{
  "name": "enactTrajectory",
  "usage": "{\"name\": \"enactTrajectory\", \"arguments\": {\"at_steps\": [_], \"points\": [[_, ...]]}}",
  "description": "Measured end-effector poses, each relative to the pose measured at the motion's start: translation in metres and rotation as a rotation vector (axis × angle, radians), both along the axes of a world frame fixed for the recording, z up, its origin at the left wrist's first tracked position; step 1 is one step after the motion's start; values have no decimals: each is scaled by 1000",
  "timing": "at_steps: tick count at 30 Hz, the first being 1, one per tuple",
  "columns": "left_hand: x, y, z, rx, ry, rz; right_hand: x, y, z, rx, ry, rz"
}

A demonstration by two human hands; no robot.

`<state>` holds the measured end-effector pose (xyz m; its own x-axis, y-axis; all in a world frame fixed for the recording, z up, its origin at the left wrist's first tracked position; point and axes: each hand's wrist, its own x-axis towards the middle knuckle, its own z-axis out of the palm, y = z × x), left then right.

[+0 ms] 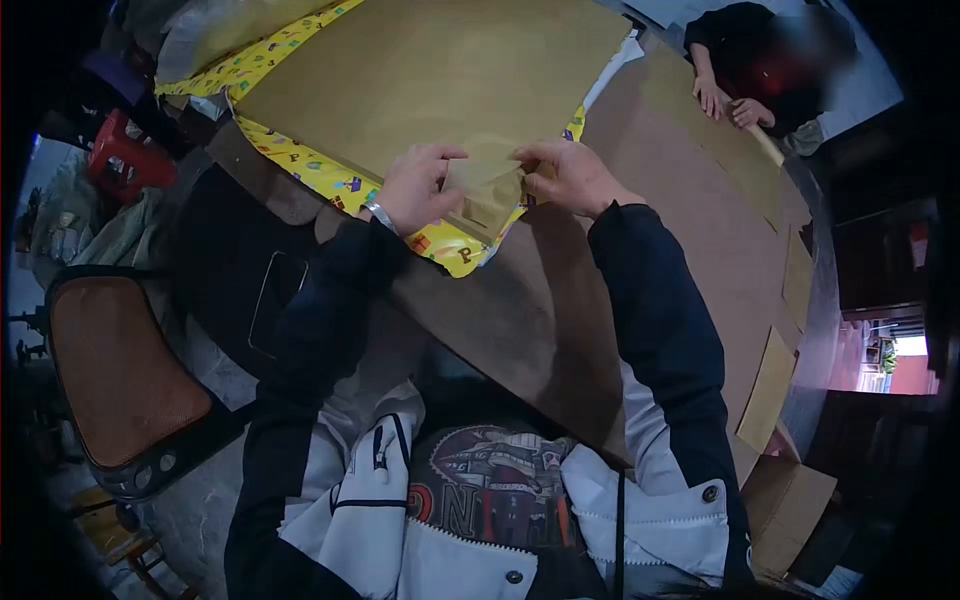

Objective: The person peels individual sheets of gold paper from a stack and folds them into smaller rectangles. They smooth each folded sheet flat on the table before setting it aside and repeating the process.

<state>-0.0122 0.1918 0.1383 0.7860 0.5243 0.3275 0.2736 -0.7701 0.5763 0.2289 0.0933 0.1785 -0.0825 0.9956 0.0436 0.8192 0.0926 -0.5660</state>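
A large stack of brown paper sheets (420,80) lies on yellow patterned wrapping (300,157) on the table. At its near corner, my left hand (415,187) has its fingers curled at a thin, translucent paper piece (487,182). Opposite it, my right hand (570,175) pinches the same piece's right edge between thumb and fingers. The piece is slightly lifted and creased between both hands. Part of its lower edge rests over the stack's corner, above the yellow wrapping.
The brown table (660,230) extends right, with flat cardboard strips (768,390) along its far edge. Another person (770,70) sits at the upper right, hands on a brown sheet. A chair (130,370), a red stool (130,157) and a cardboard box (785,510) stand around.
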Motion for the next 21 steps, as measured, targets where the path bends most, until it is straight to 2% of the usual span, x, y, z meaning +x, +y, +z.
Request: {"name": "enactTrajectory", "arguments": {"at_steps": [2,5,7,9,10,11,15,18,20,21], "points": [[2,5,-4,89,23,-14,-1,0,3,-21,19,-4],[3,4,-4,37,-36,-2,-4,-3,5,-33,2,22],[2,5,-4,49,-28,1,-9,-7,5,163,-92,57],[2,6,-4,71,-10,4,-15,-7,7,125,-82,-5],[1,6,-10,-53,-61,-5,-19,-5,9,88,-71,-66],[1,7,-12,-51,-62,-5,-21,-4,9,90,-72,-66],[1,6,-7,69,-129,-21,-27,-1,6,116,-150,-20],[1,6,-3,20,-186,-48,-30,0,2,176,-199,69],[0,6,6,-59,80,43,-30,2,-2,213,-229,100],[1,3,4,-183,-60,46,-30,5,-3,212,-250,89]]}}
